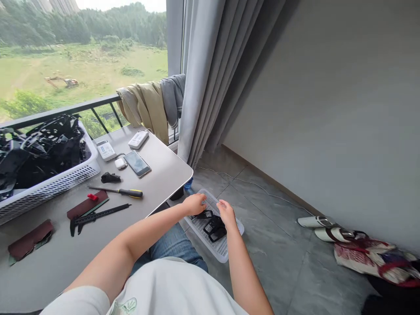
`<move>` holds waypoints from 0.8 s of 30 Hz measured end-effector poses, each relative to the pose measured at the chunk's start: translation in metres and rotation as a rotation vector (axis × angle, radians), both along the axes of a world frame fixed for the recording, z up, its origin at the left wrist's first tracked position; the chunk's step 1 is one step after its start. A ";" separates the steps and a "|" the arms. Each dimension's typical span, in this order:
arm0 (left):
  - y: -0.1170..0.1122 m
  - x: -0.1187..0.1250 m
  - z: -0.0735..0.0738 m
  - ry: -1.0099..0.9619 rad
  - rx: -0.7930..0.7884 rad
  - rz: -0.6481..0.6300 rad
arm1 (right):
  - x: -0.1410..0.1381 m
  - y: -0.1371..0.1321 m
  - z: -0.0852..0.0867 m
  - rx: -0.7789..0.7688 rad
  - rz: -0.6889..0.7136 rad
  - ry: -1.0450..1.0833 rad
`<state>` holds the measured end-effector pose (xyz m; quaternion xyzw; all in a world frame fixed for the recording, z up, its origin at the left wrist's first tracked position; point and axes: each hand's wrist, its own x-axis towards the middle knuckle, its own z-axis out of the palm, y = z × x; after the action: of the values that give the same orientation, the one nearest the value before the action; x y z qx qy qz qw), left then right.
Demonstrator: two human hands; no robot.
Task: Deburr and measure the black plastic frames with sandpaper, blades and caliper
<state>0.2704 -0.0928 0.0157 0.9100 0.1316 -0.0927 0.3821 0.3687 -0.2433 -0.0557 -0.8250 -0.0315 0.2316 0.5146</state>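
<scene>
A pale worktop stands by the window, a white basket of black plastic pieces at its left edge and a screwdriver and caliper near its front edge. Past its corner, a white perforated tray lies just beyond the person's jeans, black plastic frames on it. The left hand curls over the tray, fingers close together; the right hand is just above the frames, fingers narrowed. Whether either holds anything, I cannot tell.
</scene>
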 end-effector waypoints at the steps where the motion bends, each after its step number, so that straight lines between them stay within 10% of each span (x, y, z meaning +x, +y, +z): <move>1: 0.007 -0.005 0.006 -0.059 -0.005 0.031 | -0.002 0.013 0.006 0.029 0.049 -0.017; 7: 0.074 -0.066 0.048 -0.410 0.122 0.405 | -0.053 0.131 0.056 0.323 0.477 -0.140; 16: 0.200 -0.245 0.092 -0.492 0.525 1.262 | -0.214 0.310 0.124 0.604 1.065 -0.310; 24: 0.253 -0.334 0.109 -0.356 0.539 1.681 | -0.318 0.431 0.155 0.584 1.146 -0.456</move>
<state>-0.0632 0.1606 0.1247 0.5731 0.7099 0.3938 0.1121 0.0509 0.1873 0.0993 -0.5336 -0.6322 0.2697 0.4928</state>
